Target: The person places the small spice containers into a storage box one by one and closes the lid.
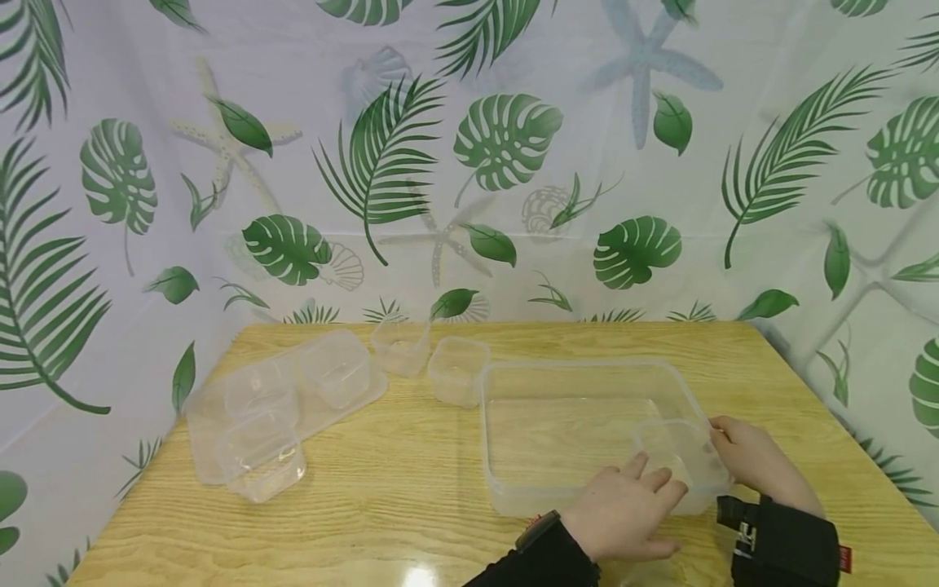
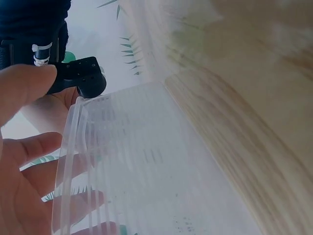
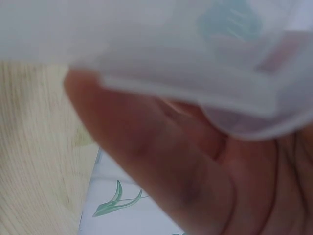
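Note:
A large clear plastic container point(image 1: 579, 364) stands on the right half of the table. Inside its near right corner is a small clear box point(image 1: 667, 440). My right hand point(image 1: 759, 461) grips the container's right side; the right wrist view shows a finger point(image 3: 146, 132) bent against the plastic edge. Across the near wall reaches my left hand point(image 1: 623, 505), fingers spread and extended over the rim near the small box. In the left wrist view, the left fingers point(image 2: 46, 176) show partly through the clear wall, and the thumb point(image 2: 24, 88) stands apart from it.
To the left lies a clear flat lid point(image 1: 201, 456) with several small clear boxes point(image 1: 337, 371) on and over its edge. Two more small boxes, one point(image 1: 401, 346) at the back and another point(image 1: 458, 371) beside the large container, stand on the wooden table point(image 1: 381, 505). A leaf-patterned cloth point(image 1: 543, 244) hangs behind.

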Tool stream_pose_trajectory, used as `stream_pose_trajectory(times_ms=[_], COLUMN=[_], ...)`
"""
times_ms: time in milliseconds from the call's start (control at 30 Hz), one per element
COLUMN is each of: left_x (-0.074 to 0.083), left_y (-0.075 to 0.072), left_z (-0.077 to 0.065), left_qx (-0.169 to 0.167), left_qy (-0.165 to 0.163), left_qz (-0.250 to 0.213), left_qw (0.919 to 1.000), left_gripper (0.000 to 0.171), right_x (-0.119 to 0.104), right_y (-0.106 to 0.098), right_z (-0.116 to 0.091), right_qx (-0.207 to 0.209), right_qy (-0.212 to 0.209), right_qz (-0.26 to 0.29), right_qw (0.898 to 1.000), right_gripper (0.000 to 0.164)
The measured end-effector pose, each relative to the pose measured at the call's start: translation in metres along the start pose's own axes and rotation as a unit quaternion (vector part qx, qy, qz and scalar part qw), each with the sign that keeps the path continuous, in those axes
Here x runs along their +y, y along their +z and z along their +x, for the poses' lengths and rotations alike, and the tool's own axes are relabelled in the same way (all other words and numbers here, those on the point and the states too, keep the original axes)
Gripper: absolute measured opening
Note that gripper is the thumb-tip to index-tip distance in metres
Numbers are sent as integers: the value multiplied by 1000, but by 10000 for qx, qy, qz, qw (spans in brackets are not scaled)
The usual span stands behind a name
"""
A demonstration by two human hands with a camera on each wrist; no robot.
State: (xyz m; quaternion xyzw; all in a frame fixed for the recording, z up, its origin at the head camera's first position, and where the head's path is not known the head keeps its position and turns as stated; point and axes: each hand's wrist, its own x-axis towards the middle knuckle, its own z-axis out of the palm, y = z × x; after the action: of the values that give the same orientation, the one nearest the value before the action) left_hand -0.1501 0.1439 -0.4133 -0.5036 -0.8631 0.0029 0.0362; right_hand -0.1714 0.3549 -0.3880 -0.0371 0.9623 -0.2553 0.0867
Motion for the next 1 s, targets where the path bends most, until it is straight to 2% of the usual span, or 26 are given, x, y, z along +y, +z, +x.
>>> stream_pose_trajectory(times_ms=[433, 667, 767, 833, 933, 1000], left_x=[0, -6, -13, -20, -33, -43], left_y=[-1, -13, -24, -30, -37, -38], left_z=[-3, -12, -22, -32, -49, -60], left_qx=[-80, -40, 270, 692, 1443, 1996], left_qy=[-60, -186, -206, -166, -109, -119], left_qz=[-14, -84, 57, 254, 582, 715], left_qw=[9999, 9998, 9994, 9971, 9878, 9772], left_gripper=[55, 59, 55, 49, 42, 37], right_x=[2, 4, 4, 4, 4, 4], right_y=[-1, -1, -2, -3, -2, -2], right_z=[1, 0, -1, -1, -2, -2], right_qx=[-168, -138, -145, -189, -191, -200], right_qy=[84, 89, 94, 99, 44, 19], right_qz=[66, 68, 55, 90, 158, 178], right_qw=[9998, 9998, 9998, 9997, 9997, 9996], right_gripper=[48, 48, 48, 49, 49, 49])
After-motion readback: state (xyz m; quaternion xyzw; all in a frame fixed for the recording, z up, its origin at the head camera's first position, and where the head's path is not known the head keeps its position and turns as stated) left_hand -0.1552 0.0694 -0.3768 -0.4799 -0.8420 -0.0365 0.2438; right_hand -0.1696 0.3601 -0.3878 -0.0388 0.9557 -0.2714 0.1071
